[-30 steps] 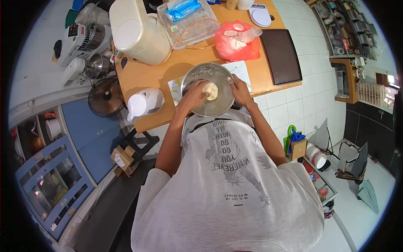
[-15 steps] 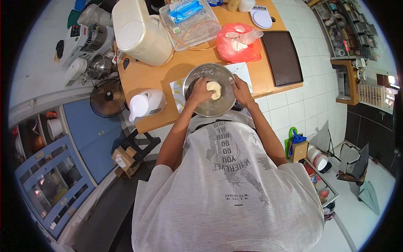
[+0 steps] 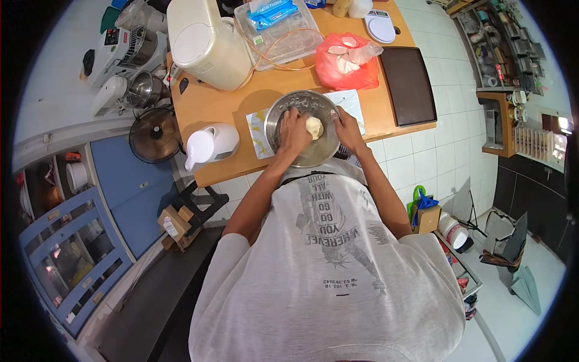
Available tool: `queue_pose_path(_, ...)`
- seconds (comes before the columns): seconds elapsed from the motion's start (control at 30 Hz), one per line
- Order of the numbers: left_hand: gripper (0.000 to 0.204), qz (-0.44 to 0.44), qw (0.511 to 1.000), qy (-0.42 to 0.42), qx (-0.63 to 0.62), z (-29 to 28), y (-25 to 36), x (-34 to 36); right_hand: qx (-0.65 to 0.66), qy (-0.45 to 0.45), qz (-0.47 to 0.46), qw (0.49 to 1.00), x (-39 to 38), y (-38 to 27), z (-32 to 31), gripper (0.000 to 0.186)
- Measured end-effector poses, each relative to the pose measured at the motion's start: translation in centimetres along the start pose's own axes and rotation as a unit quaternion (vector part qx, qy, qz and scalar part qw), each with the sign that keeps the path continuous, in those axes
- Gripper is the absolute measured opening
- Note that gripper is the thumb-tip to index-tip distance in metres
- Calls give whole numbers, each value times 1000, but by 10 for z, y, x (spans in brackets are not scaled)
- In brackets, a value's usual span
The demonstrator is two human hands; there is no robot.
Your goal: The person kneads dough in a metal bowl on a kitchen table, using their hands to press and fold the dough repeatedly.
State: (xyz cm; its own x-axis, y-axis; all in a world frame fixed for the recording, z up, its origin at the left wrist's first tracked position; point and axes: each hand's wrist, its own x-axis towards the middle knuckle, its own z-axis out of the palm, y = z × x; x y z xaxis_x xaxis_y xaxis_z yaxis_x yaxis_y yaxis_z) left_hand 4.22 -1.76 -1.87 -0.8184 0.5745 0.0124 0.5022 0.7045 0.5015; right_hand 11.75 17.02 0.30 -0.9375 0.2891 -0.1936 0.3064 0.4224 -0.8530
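Dough (image 3: 314,128) lies inside the steel bowl (image 3: 326,151), a little right of its middle, and working it by hand looks to be the step in progress. The right hand (image 3: 345,125) is closed on the bowl's right rim. The left hand (image 3: 294,131) reaches down inside with curled fingers, its thumb side against the lump; whether it grips the lump or only presses, I cannot tell. As I judge it, the next move calls for a firm hold on that rim while the left hand gathers the soft lump, since the bowl could swivel under a push.

Counted from the largest down, with the bowl as landmark: one wooden table (image 3: 226,108), spreading beyond the bowl and to both sides; one cream appliance (image 3: 202,51), beyond it to the left; one clear plastic box (image 3: 298,48), straight beyond; one dark tray (image 3: 409,87), to the right and farther back; the one bowl, at the table's near edge; one red plastic bag (image 3: 338,78), just beyond, slightly right; one white pitcher (image 3: 211,145), to the left; one white scale (image 3: 381,29), well beyond to the right; two hands, both at the bowl; one lump of dough within it.
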Motion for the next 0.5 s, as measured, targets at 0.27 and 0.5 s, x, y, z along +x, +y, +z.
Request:
queue_pose_path(0.27, 47, 20, 992, -126, -22, 21, -29, 21, -2, 5, 10, 1000, -2, -1, -1, 33)
queue_pose_path(0.5, 57, 93, 951, -242, -170, -31, -51, 19, 13, 5, 1, 1000, -3, 6, 1, 31)
